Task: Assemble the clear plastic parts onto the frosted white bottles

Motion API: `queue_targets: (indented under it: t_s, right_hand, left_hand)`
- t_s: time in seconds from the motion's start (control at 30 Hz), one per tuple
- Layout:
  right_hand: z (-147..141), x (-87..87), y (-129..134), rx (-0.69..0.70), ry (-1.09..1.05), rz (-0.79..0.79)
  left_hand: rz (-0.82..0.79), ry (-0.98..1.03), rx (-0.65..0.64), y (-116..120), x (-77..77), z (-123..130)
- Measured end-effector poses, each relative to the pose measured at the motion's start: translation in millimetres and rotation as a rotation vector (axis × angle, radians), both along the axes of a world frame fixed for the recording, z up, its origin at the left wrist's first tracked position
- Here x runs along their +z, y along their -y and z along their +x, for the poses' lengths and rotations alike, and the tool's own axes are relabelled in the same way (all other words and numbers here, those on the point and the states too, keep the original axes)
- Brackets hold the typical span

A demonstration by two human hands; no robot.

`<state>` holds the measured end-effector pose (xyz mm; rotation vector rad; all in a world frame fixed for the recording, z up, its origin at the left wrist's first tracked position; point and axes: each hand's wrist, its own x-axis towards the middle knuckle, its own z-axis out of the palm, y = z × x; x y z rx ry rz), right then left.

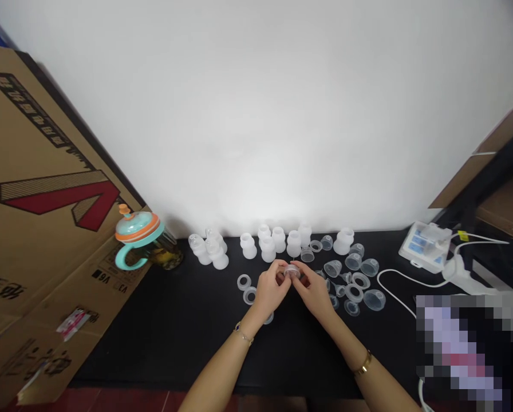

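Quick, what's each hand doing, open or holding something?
Left hand: fingers closed on a small clear plastic piece.
Right hand: fingers closed on the same piece.

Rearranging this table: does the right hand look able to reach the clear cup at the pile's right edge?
Probably yes: the clear cup sits on the pile's outer edge, unblocked from the near side, though the right hand holds a clear round piece.

You hold a small round plastic piece (291, 272), clear with a faint pinkish-grey tint, pinched between the fingertips of your left hand (271, 288) and right hand (315, 290). It sits roughly level, its rim showing just above your fingers.
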<state>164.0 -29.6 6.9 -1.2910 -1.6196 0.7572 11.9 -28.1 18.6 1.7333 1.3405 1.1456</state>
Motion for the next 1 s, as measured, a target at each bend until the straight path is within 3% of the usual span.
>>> queue_targets:
  t_s: [1.0]
  right_hand:
    - [-1.2,-1.0,2.7,0.018,0.016,-0.007]
  left_hand:
    - [-0.045,-0.042,0.068,3.4,8.3,2.8]
